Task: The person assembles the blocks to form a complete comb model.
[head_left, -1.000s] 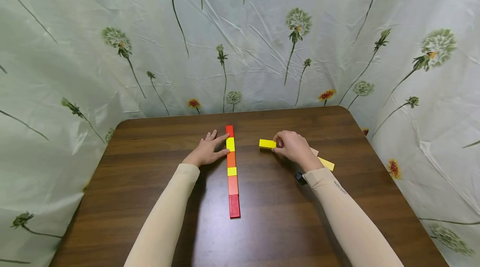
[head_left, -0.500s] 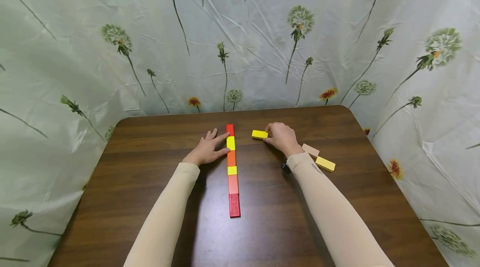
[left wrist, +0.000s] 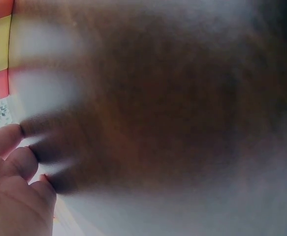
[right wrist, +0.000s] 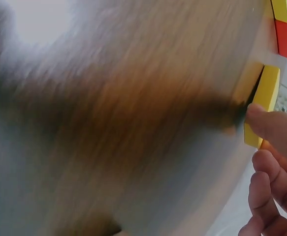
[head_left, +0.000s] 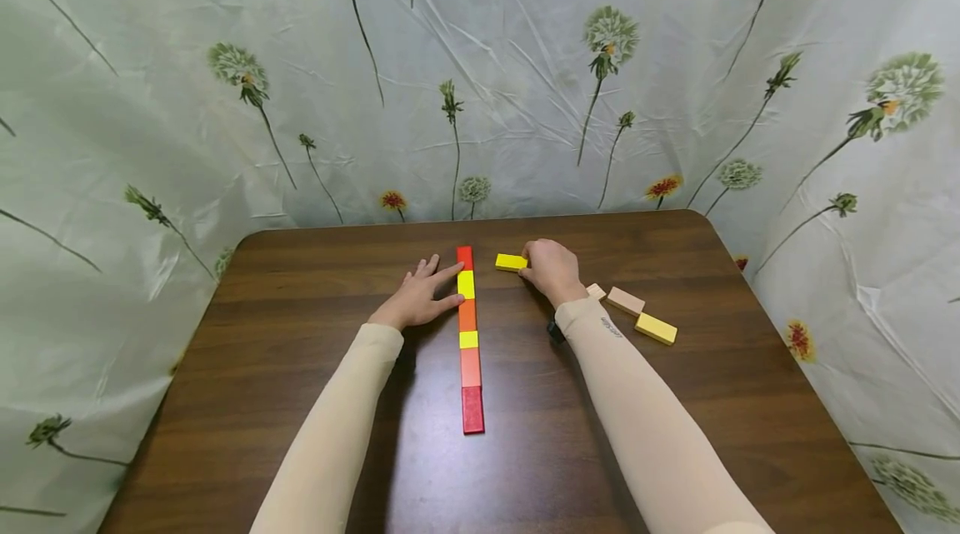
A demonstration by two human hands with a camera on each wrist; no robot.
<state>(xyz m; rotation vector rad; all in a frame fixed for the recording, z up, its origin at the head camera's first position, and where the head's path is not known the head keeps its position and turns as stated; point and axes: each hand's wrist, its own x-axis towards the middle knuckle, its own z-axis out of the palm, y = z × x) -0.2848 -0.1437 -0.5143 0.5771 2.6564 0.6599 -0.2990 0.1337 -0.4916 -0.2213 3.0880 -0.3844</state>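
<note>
A straight row of flat blocks runs from near the far edge toward the person in the head view: a red block (head_left: 465,257), a yellow block (head_left: 467,285), an orange block (head_left: 468,315), a small yellow block (head_left: 468,340), a pink block (head_left: 470,366) and a dark red block (head_left: 472,410). The left hand (head_left: 417,298) rests spread on the table, its index finger and thumb at the row's left side. Between thumb and fingers the right hand (head_left: 553,269) pinches the right end of another yellow block (right wrist: 268,88), to the right of the row's far end.
Loose blocks lie right of the right hand: a pale yellow block (head_left: 656,328), a beige block (head_left: 626,301) and a partly covered pale block (head_left: 596,291). The brown wooden table (head_left: 300,401) ends at a floral curtain (head_left: 510,101).
The right hand has carried the yellow block leftward and toward the far edge, closer to the row. Its move uncovers the loose blocks. The left hand stays in place.
</note>
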